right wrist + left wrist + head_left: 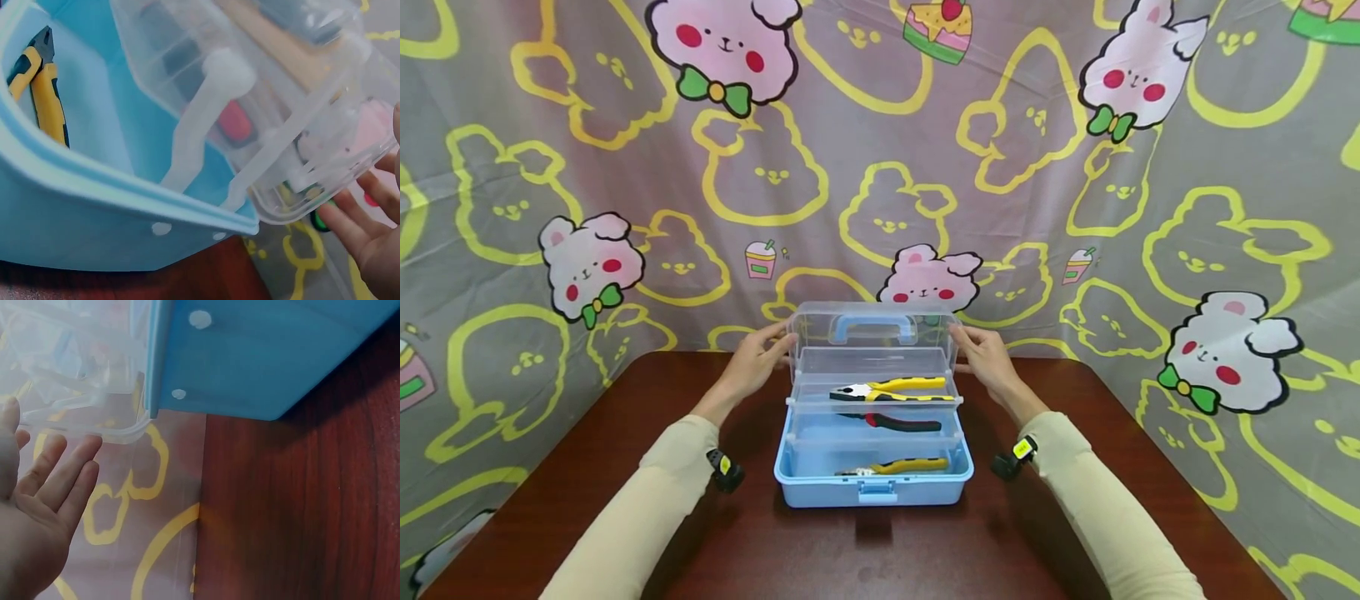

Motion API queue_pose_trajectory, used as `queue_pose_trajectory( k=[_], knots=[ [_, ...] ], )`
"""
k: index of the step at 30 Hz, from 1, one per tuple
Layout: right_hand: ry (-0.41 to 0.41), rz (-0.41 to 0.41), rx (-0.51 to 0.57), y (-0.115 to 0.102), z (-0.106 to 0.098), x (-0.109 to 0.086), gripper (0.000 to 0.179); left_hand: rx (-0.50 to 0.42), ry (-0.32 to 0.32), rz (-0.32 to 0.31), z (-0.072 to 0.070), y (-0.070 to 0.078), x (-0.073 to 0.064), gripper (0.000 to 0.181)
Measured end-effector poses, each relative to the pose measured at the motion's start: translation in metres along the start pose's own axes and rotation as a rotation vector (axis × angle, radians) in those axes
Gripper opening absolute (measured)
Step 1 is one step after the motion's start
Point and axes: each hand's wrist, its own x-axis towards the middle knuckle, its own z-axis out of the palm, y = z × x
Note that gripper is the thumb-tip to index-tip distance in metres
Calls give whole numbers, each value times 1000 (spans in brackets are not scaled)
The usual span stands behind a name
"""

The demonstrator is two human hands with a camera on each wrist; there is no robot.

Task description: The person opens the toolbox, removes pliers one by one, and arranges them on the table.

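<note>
A light blue toolbox [872, 495] stands with its clear lid [880, 312] raised, a blue handle [874, 327] on it. At the lid's left side, my left hand [752, 364] has spread, fairly straight fingers touching the rim. My right hand [988, 358] does the same at the right side, its fingertips along the rim in the right wrist view. Yellow-and-black pliers [906, 384] lie on the upper clear tray [820, 406]. Below them are red-and-black pliers [904, 423]. Another pair of yellow-handled pliers [49, 103] lies in the box's bottom.
The toolbox stands on a dark reddish-brown table [820, 554]. Behind and around it hangs a grey cloth [850, 125] printed with cartoon bunnies. White hinge arms [190, 134] join the trays to the box side. A latch [877, 490] sits at the front.
</note>
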Motion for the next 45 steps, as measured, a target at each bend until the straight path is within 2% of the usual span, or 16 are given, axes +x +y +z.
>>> queue_pose_trajectory(
  k=[4, 15, 17, 21, 22, 24, 28, 39, 45],
  knots=[
    [-9, 5, 38, 8, 1, 4, 56, -38, 7, -4, 3, -3, 3, 57],
    [9, 29, 17, 13, 6, 8, 51, -173, 9, -26, 9, -8, 7, 53],
    [10, 35, 10, 14, 6, 10, 50, -175, 8, -37, 8, 2, 4, 52],
    [9, 58, 1, 16, 6, 13, 50, -178, 13, -60, 9, 1, 6, 51],
    [5, 68, 1, 17, 6, 14, 50, -178, 13, -59, 9, 0, 6, 51],
    [-4, 88, 2, 18, 6, 16, 50, -190, 11, -63, 11, -11, 11, 52],
    [-22, 122, 9, 20, 6, 19, 51, -201, -4, -77, 12, -13, 12, 52],
    [-56, 114, -20, 21, 8, 24, 48, -203, -15, -114, 14, -19, 16, 52],
    [-53, 133, -29, 24, 8, 26, 44, -208, -43, -148, 14, -24, 17, 53]
  ],
)
